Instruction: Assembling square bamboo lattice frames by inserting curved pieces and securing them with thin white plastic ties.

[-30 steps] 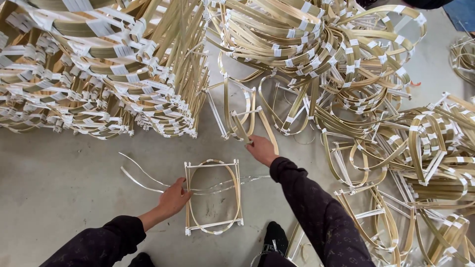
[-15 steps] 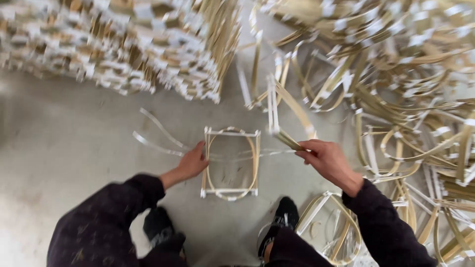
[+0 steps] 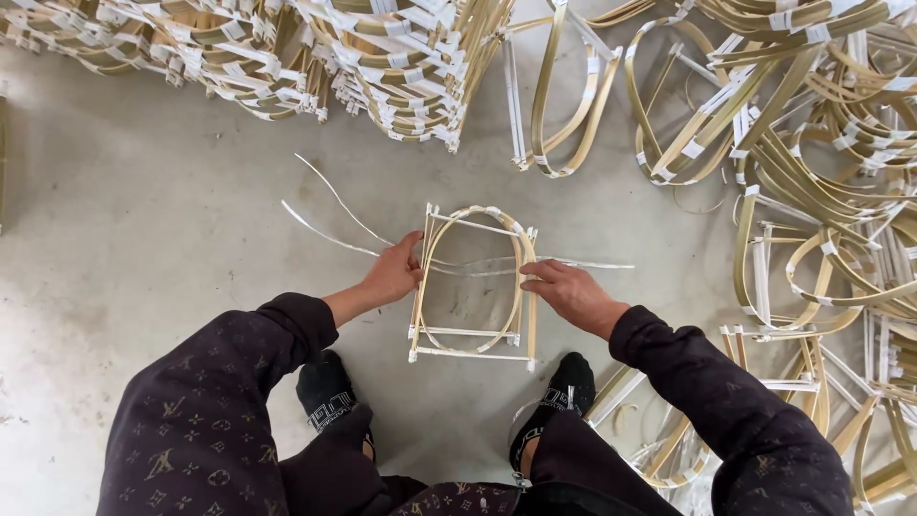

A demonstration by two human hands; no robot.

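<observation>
On the floor, both hands now grip the bamboo frame point(image 3: 473, 287) — left hand point(image 3: 392, 272), right hand point(image 3: 564, 291).

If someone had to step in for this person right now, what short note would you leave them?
Left hand: grips the left side of the bamboo frame on the floor.
Right hand: pinches the frame's right side, where a thin strip crosses it.
Loose strips trail off to the left.
Done, as it looks: the frame's hoops and rails are taped at the corners.
Left: the crossing strip looks unfastened, ends sticking out both sides.
Stacked frames lie above, a looser pile to the right.
</observation>
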